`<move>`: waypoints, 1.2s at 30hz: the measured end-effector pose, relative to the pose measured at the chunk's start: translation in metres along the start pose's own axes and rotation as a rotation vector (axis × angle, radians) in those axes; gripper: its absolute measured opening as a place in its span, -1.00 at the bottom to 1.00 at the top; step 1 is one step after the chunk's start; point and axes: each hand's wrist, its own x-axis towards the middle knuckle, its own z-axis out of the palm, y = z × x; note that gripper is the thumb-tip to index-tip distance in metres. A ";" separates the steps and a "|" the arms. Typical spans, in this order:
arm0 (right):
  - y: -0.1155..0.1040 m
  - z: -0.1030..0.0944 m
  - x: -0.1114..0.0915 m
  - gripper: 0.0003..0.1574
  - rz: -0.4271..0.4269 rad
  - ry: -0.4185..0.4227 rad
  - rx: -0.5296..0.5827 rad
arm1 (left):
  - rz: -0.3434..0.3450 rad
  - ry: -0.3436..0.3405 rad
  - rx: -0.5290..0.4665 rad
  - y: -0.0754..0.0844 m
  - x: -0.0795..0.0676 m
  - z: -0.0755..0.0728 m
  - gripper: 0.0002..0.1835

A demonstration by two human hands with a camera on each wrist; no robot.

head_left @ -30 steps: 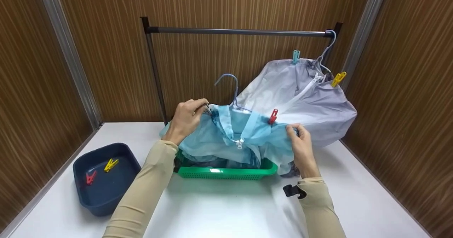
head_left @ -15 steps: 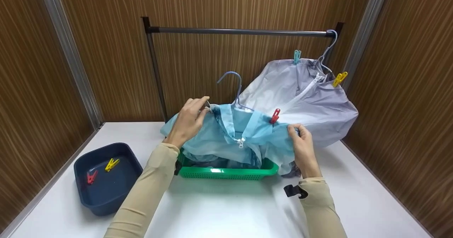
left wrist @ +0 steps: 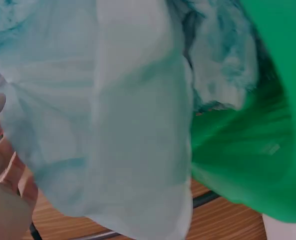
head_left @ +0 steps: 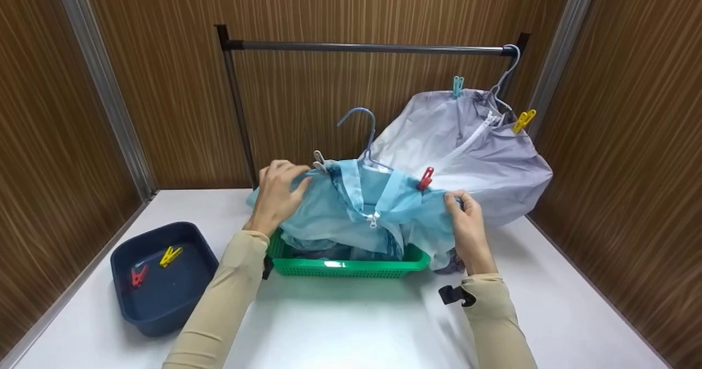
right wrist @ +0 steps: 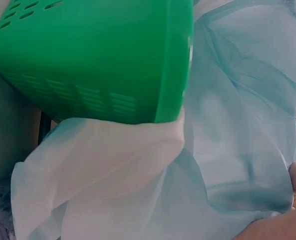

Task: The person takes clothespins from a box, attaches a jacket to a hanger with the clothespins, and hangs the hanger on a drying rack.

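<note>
A light blue zip jacket is spread over a hanger, whose hook points up. A grey clothespin clips its left shoulder and a red clothespin its right one. Just left of the grey clothespin is my left hand, fingers bent loosely and apart from the pin; whether they touch the cloth I cannot tell. My right hand pinches the jacket's right shoulder between thumb and fingers. In the right wrist view the thin jacket cloth hangs beside the basket. Below the jacket sits a green basket with more cloth inside.
Behind stands a dark rack. At its right end hangs a lilac jacket on a hanger, with a teal clothespin and a yellow clothespin. A navy tray at left holds a yellow and a red clothespin.
My left hand has let go of the grey clothespin and moved left and slightly down. The pin stays clipped on the jacket. My right hand keeps its hold.
</note>
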 end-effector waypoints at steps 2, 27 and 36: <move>0.000 0.001 0.001 -0.83 -0.004 -0.006 0.007 | -0.017 -0.004 -0.012 -0.004 -0.003 0.000 -0.78; -0.010 -0.010 0.003 -0.73 -0.146 -0.060 -0.194 | 0.007 0.082 -0.110 -0.009 -0.029 0.014 -0.64; -0.006 -0.009 0.002 -0.77 -0.169 0.090 -0.140 | -0.126 -0.055 -0.066 -0.020 -0.061 0.012 -0.50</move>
